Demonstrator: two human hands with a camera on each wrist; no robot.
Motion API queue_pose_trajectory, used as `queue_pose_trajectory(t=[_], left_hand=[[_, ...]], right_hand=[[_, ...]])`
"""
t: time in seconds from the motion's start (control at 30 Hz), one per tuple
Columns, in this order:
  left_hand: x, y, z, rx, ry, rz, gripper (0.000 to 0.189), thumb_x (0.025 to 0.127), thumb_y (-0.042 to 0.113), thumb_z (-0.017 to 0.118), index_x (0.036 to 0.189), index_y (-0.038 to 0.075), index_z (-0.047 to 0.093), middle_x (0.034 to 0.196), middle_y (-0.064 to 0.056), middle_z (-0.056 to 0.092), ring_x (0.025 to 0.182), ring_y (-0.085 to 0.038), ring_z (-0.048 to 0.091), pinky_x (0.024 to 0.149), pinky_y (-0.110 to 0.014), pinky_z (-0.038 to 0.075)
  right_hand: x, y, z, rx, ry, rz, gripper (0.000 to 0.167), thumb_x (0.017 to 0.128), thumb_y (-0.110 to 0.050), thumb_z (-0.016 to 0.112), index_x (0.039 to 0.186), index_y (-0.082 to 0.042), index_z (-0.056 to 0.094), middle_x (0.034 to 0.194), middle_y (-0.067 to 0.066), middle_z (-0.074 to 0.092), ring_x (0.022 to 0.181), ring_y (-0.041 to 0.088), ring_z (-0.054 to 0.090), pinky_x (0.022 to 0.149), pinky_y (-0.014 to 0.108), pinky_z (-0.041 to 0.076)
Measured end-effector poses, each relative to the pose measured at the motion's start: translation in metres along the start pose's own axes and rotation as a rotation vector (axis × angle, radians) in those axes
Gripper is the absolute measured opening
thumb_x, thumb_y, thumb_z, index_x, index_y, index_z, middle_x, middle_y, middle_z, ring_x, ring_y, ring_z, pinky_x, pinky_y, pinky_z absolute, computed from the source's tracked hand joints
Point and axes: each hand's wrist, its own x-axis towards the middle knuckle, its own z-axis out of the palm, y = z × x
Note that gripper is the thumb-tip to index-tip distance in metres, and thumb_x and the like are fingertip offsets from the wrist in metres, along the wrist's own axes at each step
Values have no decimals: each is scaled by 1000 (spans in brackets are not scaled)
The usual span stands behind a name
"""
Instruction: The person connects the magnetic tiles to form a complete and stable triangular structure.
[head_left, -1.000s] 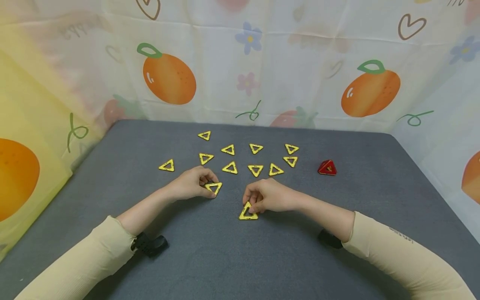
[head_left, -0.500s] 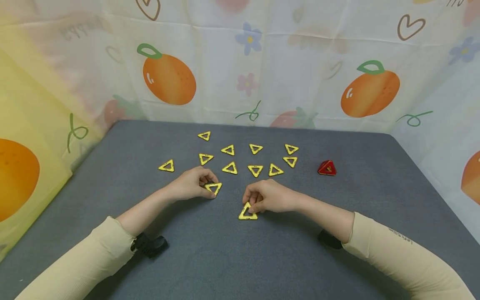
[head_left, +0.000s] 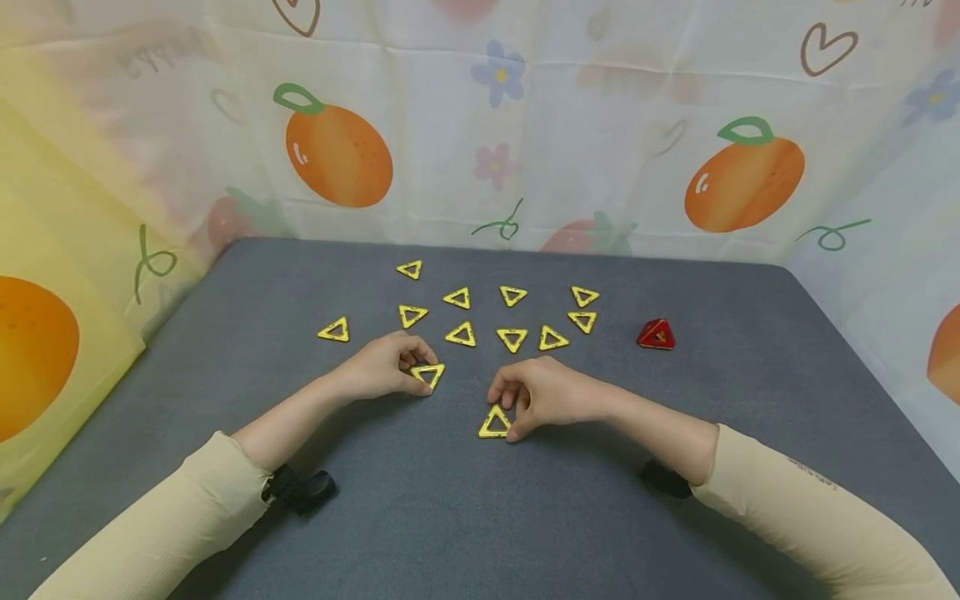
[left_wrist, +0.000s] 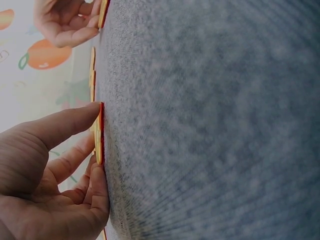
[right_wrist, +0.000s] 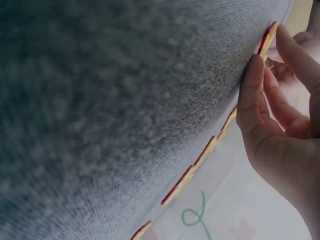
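In the head view my left hand pinches a yellow triangular frame tile between thumb and fingers, flat at the cloth. The left wrist view shows that tile's red underside edge, thumb at one end and fingers at the other. Nearer the front, my right hand is at a second yellow triangular tile. Its thumb lies at the right corner and its fingertips at the top point. From the right wrist, this tile sits between thumb and finger.
Several more yellow triangular tiles lie scattered behind the hands, among them one at far left and one at centre. A small red pyramid stands to the right. Patterned fabric hangs behind the dark grey table.
My right thumb has slid from the top of its tile down to the right corner, and that hand has spread slightly. My left hand and its tile have stayed put.
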Motion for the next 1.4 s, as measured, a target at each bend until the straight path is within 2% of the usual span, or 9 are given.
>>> queue_pose_trajectory(t=[0.23,0.37,0.53,0.7,0.87,1.1,1.4], left_hand=[[0,1,0,20,3,42,38,83,18,79,118,9,65,118,-13,62,107,-27,60,93,-44,52],[-1,3,-1,13,8,36,38,82,16,80,117,10,65,114,-12,64,99,-21,62,84,-37,53],[1,4,0,13,7,58,37,82,13,79,116,9,65,109,-12,69,85,-15,65,73,-30,54],[4,8,1,29,17,70,35,83,12,78,115,10,66,97,-9,72,83,-13,67,71,-28,54],[4,19,4,-62,-2,54,33,83,13,80,113,10,68,95,-6,74,82,-11,67,72,-27,53],[4,35,19,-217,-102,60,33,83,11,79,114,6,67,94,-8,73,78,-9,68,74,-26,55],[3,46,33,-211,-124,80,29,81,9,81,107,7,68,89,-7,74,73,-8,66,69,-25,54]], right_hand=[[-2,-1,0,-6,10,0,39,76,-18,86,109,-15,67,95,1,65,69,3,63,65,21,52],[-1,0,1,-5,10,-7,38,76,-18,86,109,-15,67,94,1,65,68,4,62,64,21,52],[-1,1,2,-2,8,-6,37,77,-18,85,109,-15,67,94,1,65,68,4,62,64,21,52],[-1,2,2,4,5,-5,36,77,-18,85,109,-15,67,94,1,64,69,4,62,63,21,52],[-1,3,3,0,8,-10,36,77,-18,85,108,-15,67,94,1,64,68,4,62,63,21,52],[-1,1,3,-5,7,-6,36,76,-17,86,108,-15,68,93,1,65,68,4,63,63,21,53],[-1,0,2,-6,1,-11,38,76,-16,85,109,-13,67,94,2,65,67,3,63,63,20,53]])
